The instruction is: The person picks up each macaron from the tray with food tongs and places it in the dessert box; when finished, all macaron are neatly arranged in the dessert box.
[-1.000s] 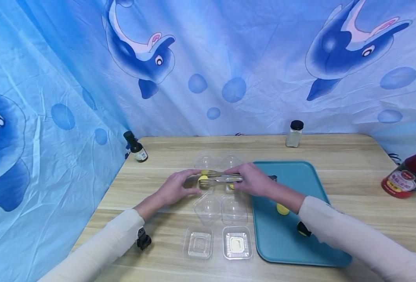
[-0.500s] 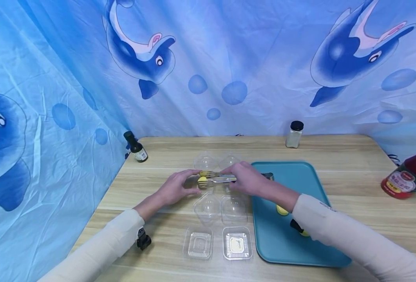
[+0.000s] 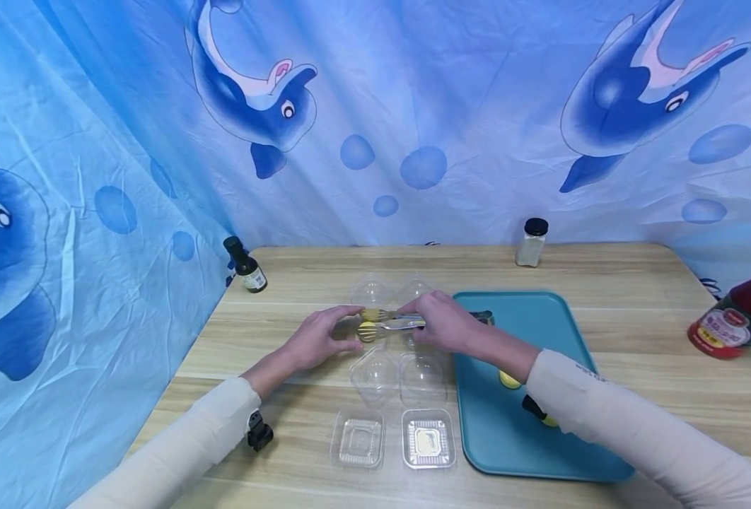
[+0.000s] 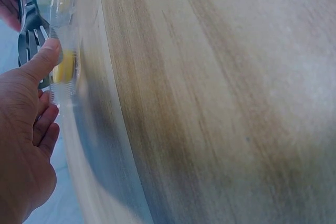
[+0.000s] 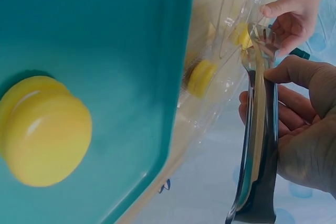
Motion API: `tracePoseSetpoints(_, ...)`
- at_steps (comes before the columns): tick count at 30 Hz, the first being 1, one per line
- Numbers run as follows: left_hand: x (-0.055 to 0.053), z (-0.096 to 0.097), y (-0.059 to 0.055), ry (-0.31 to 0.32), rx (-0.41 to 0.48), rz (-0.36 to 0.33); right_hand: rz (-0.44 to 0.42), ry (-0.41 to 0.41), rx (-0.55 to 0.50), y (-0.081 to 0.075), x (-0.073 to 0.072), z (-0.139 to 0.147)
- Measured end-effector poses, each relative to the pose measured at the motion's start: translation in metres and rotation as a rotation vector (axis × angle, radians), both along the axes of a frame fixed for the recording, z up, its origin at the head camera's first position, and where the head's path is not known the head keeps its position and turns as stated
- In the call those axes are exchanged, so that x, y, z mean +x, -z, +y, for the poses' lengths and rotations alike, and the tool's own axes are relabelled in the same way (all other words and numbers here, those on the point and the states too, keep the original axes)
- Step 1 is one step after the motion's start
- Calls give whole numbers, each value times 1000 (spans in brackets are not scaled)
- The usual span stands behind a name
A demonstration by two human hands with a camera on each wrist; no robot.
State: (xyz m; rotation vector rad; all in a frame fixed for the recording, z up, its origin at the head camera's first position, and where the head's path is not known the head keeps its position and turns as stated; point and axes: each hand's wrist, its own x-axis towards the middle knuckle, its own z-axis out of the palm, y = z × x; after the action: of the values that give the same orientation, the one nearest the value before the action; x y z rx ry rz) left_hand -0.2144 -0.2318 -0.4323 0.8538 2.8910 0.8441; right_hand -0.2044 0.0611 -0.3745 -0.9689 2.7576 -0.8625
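My right hand point(image 3: 435, 322) grips metal tongs point(image 5: 257, 124) with slotted, fork-like ends. The two tong tips stand apart over a round yellow piece point(image 4: 64, 67) in a clear plastic box point(image 4: 65, 88), overlapping it in the head view. My left hand point(image 3: 321, 338) holds the left side of that box, thumb and forefinger spread at its edges. A second yellow piece point(image 5: 202, 78) sits in the adjoining clear box, mostly behind the right hand in the head view. Another yellow, macaron-like piece point(image 5: 47, 132) lies on the teal tray point(image 3: 509, 452).
Clear boxes point(image 3: 358, 440) with domed lids stand in front of the hands. Further lids point(image 3: 370, 291) lie behind them. A dark bottle point(image 3: 246, 265) stands back left, a black-capped jar point(image 3: 531, 244) at the back, a large red jar point(image 3: 741, 311) at the right edge.
The right hand has shifted slightly left with the tongs, then stayed almost still. Left hand and boxes keep their places.
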Motion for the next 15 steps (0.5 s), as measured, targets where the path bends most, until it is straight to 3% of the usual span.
tracePoseSetpoints(15, 0, -1, -1, 1, 6, -7, -19, 17, 36, -7, 3, 0)
